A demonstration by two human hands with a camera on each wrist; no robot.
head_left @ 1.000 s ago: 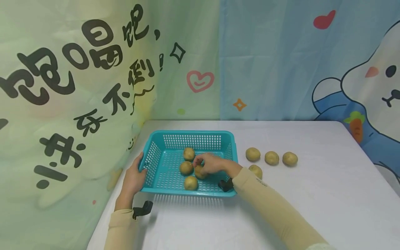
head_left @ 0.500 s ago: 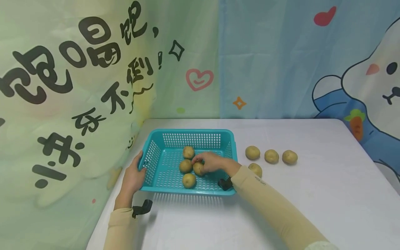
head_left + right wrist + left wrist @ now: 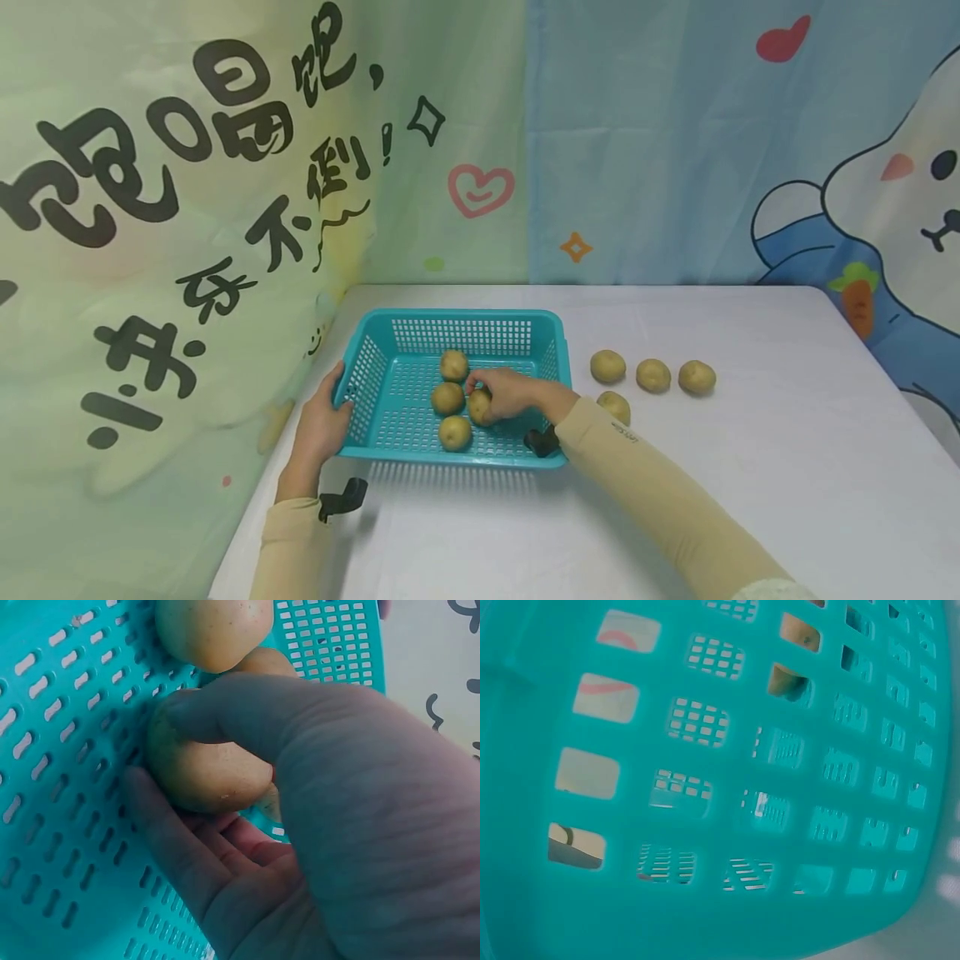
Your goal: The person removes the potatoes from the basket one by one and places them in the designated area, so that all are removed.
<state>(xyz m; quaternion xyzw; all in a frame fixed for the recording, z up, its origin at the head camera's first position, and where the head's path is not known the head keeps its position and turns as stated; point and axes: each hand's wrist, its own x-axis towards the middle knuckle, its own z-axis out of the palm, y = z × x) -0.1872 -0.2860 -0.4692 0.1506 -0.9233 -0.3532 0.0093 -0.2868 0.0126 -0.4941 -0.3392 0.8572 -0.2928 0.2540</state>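
Note:
A turquoise plastic basket with perforated walls stands on the white table. My left hand grips its left side, thumb near the rim; the left wrist view shows only the basket wall, with that hand out of sight. Inside the basket, my right hand holds a potato close over the floor. In the right wrist view the thumb lies over this potato and the fingers reach around its other side. Just left of it are a far potato, a middle potato and a near potato.
Right of the basket, a row of potatoes holds a left one, a middle one and a right one. Another potato lies beside my right sleeve. A printed curtain hangs behind the table.
The potato in my right hand has shifted slightly toward the far side of the basket, and the near potato has moved a touch. My left hand stays on the basket.

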